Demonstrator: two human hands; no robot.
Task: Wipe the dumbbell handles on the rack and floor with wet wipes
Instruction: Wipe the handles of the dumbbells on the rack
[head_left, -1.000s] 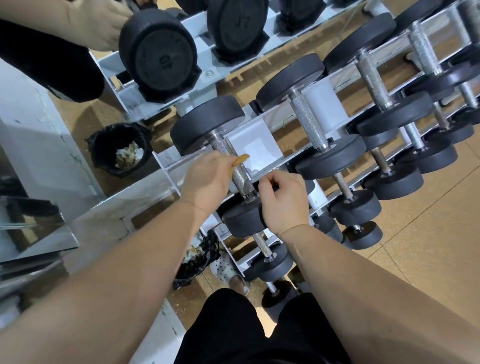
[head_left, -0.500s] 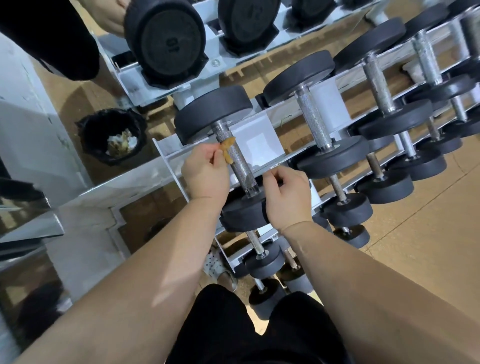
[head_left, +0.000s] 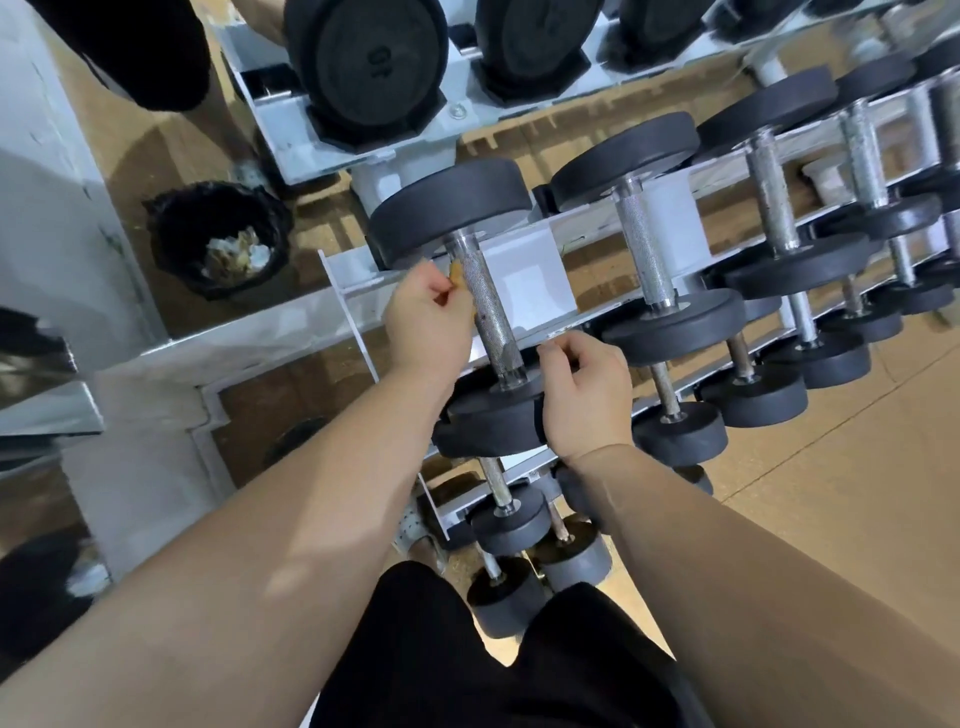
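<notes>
The leftmost black dumbbell on the top tier of the white rack (head_left: 343, 291) has a knurled steel handle (head_left: 485, 306). My left hand (head_left: 428, 322) pinches a small yellow-brown wet wipe (head_left: 456, 273) against the left side of that handle, near its far head. My right hand (head_left: 584, 395) rests on the dumbbell's near head (head_left: 488, 431), with fingers curled at the base of the handle. More dumbbells (head_left: 644, 249) with bare steel handles line the rack to the right, and smaller ones (head_left: 511, 519) sit on the lower tiers.
A black bin (head_left: 218, 239) lined with a bag and holding used wipes stands on the floor to the left of the rack. A mirror wall behind reflects larger dumbbells (head_left: 369, 67). Tan floor (head_left: 831, 493) spreads out on the right. My black shorts fill the bottom.
My left hand has slid the wipe up the handle from near its lower end toward the far head. My right hand has stayed on the near head.
</notes>
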